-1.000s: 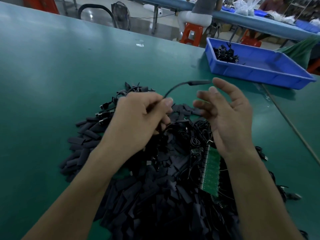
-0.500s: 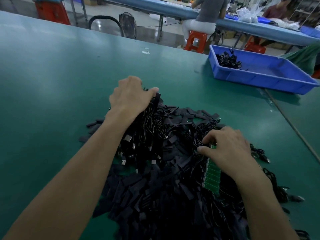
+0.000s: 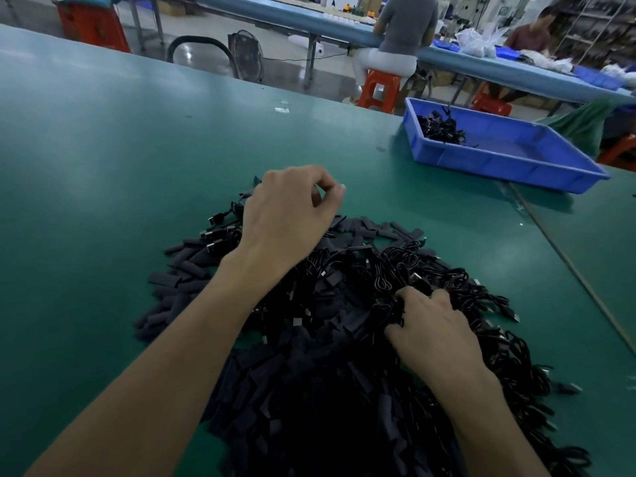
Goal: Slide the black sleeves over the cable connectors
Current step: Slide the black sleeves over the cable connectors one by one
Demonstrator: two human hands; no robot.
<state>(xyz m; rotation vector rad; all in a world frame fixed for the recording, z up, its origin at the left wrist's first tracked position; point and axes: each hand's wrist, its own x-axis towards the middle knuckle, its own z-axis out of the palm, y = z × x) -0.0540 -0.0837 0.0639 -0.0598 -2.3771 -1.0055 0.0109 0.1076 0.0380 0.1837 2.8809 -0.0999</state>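
Note:
A big heap of black sleeves (image 3: pixel 309 390) and tangled black cables (image 3: pixel 395 270) with metal connectors lies on the green table (image 3: pixel 103 166). My left hand (image 3: pixel 285 218) hovers over the heap's far left side. Its fingers are curled, thumb and forefinger tips meet, and nothing shows between them. Loose connectors (image 3: pixel 220 222) stick out just left of it. My right hand (image 3: pixel 433 332) lies on the right part of the heap, fingertips curled into the cables and gripping some of them.
A blue tray (image 3: pixel 509 163) with a small bunch of black cables stands at the back right. A thin rod (image 3: pixel 568 266) runs along the table's right side. Beyond the table, two people sit at another bench, with orange stools.
A second ago my left hand held a sleeved cable up. It dropped onto the heap and has risen a little. My right hand came down onto the cables and now covers the green board.

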